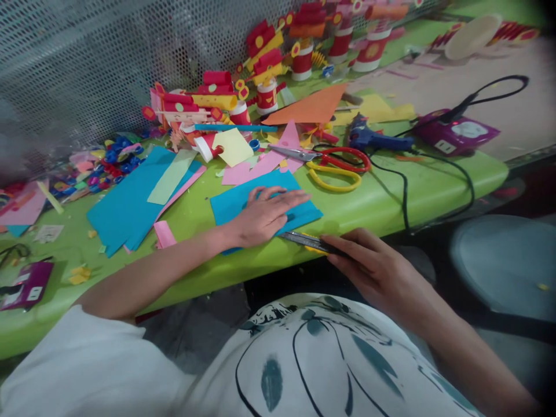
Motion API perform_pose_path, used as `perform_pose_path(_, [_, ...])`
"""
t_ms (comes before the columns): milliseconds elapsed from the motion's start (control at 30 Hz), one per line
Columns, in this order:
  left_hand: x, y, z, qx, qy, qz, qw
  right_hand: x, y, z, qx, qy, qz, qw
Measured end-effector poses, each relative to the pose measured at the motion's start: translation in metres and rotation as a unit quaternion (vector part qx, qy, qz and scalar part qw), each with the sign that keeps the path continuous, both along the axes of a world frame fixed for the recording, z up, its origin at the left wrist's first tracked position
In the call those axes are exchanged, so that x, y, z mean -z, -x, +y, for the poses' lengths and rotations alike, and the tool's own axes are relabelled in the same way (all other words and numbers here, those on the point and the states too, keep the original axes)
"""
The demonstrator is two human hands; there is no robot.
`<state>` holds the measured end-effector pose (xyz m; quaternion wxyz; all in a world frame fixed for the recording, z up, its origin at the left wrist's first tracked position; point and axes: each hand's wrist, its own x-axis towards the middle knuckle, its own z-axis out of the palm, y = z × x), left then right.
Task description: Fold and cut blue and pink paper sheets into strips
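My left hand (pixel 264 219) lies flat, fingers stretched out, pressing on a folded-looking sheet of blue paper (pixel 226 208) near the table's front edge. In my right hand (pixel 376 266) is a yellow and dark utility knife (pixel 309 240), its blade pointing left at the paper's near edge, just below my left hand. Whether the blade touches the paper I cannot tell. Large scissors (pixel 336 162) with red and yellow handles lie just beyond the blue paper. Pink paper pieces (pixel 260 168) are beside them.
More blue paper (pixel 125 197) lies at left. Red and yellow paper figures on cups (pixel 266 95) line the back by a mesh panel (pixel 130 52). A blue glue gun (pixel 377 138), its cable and a purple box (pixel 456 133) are at right; a grey stool (pixel 504 266) stands beyond the edge.
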<state>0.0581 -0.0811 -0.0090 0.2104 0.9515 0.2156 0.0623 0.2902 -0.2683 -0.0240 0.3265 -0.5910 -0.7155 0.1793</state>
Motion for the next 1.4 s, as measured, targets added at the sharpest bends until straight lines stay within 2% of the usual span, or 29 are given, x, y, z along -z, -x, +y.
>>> perform_pose_path(100, [-0.010,0.009,0.007,-0.030,-0.001,-0.073,0.997,0.000,-0.002,0.001,-0.003,-0.005,-0.005,1.000])
perform_pose_path(200, [-0.023,0.030,0.013,-0.002,-0.047,-0.091,0.995,0.000,-0.004,0.002,-0.002,-0.009,-0.007,1.000])
perform_pose_path(333, [-0.029,0.070,0.013,0.067,-0.062,0.019,0.996,0.000,-0.007,0.002,-0.004,0.005,-0.007,1.000])
perform_pose_path(467, [-0.017,0.094,0.009,0.065,-0.039,0.099,0.992,0.001,-0.009,0.002,-0.010,0.010,-0.003,1.000])
perform_pose_path(633, [-0.007,0.093,0.007,0.066,-0.026,0.110,0.991,0.001,-0.008,0.002,-0.017,0.000,-0.010,1.000])
perform_pose_path(1133, [-0.010,0.090,0.007,0.058,0.005,0.127,0.990,0.003,-0.004,-0.002,-0.023,-0.002,-0.009,1.000])
perform_pose_path(1400, [-0.006,0.091,0.006,0.053,-0.011,0.109,0.993,0.004,0.008,0.001,-0.036,-0.005,0.004,0.999])
